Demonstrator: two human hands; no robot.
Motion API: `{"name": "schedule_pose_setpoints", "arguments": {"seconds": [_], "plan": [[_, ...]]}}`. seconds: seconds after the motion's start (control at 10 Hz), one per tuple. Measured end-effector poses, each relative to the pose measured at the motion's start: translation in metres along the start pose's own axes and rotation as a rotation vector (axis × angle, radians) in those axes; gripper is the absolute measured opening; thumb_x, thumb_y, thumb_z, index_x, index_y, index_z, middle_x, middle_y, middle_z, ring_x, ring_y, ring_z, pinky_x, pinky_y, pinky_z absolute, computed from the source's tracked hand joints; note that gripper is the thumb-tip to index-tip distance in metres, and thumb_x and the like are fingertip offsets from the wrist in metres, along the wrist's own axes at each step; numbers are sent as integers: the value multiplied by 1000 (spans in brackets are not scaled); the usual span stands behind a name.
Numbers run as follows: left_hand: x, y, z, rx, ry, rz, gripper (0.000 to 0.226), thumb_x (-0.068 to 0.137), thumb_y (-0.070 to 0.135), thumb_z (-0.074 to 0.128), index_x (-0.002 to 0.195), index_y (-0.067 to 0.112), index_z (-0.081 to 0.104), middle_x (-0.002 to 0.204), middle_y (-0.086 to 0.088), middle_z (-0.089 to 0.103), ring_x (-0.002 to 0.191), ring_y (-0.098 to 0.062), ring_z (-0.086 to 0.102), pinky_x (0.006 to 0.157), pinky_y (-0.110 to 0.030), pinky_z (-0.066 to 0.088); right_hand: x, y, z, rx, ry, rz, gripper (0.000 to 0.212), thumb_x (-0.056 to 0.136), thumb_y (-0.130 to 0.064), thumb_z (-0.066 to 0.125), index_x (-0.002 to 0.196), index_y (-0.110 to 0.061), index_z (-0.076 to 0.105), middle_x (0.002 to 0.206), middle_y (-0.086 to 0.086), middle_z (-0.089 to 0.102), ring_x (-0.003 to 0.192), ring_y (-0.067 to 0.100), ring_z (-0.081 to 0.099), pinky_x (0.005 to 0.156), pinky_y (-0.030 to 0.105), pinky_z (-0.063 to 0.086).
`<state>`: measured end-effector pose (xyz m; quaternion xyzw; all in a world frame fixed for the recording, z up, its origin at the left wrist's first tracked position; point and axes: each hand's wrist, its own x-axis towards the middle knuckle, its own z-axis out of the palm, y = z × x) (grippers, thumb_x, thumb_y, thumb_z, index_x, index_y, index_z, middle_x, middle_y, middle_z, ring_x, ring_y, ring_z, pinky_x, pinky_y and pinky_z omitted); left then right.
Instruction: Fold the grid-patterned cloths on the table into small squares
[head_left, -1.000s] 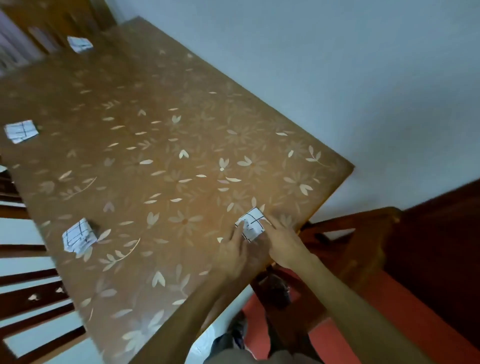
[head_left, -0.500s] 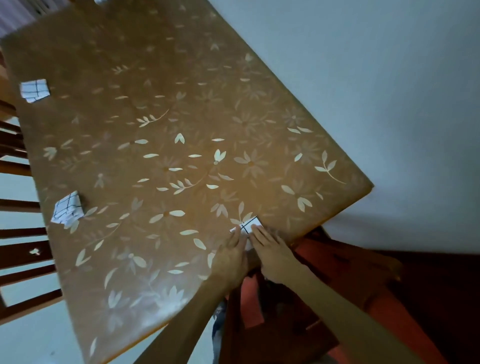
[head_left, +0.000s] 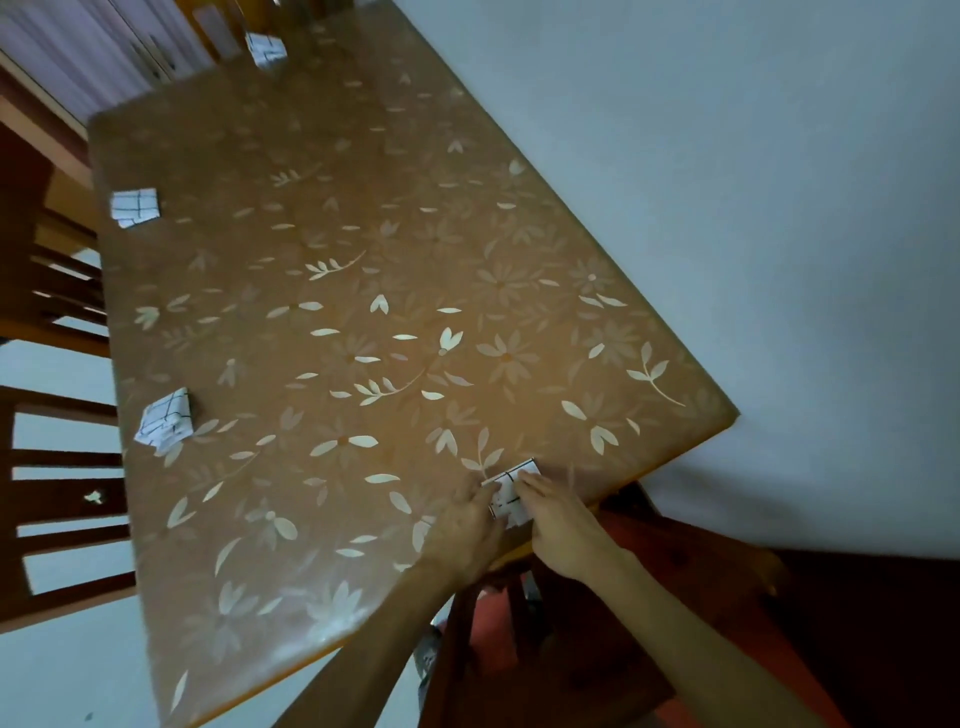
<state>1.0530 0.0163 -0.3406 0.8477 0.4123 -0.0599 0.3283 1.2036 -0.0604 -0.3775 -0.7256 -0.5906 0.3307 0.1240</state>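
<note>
A small folded white cloth with a black grid (head_left: 511, 488) lies near the front edge of the brown flower-patterned table (head_left: 363, 312). My left hand (head_left: 467, 525) presses its left side with the fingertips and my right hand (head_left: 558, 519) presses its right side, so only a narrow strip of cloth shows between them. Three more folded grid cloths lie on the table: one at the left edge (head_left: 165, 418), one at the far left (head_left: 135, 207), one at the far end (head_left: 265, 49).
Wooden chairs stand along the table's left side (head_left: 57, 499) and at the far end (head_left: 218, 26). A pale wall (head_left: 727, 208) runs along the table's right edge. A dark wooden chair with a red seat (head_left: 649, 623) sits below my arms.
The view has swung so the table sits differently in frame. Both hands stay on the same small cloth, which looks smaller and more covered than a second ago.
</note>
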Motion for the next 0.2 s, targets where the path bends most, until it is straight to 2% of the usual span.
{"name": "schedule_pose_setpoints", "arguments": {"seconds": [0.1,0.2], "plan": [[-10,5,-36,22,43,28,38,100,35,45,134,21,52,135,-2,52,120,-29,56,99,-42,46,-11,-20,-31,89,20,-1,53,85,3,52,135,-12,50,137,5,54,127,24,51,106,33,45],[-16,-1,-63,3,53,31,35,103,22,46,136,14,53,142,-4,51,128,-28,52,104,-40,43,-17,-45,-53,128,76,44,55,92,0,52,144,-15,44,144,4,49,134,22,45,113,33,39]]}}
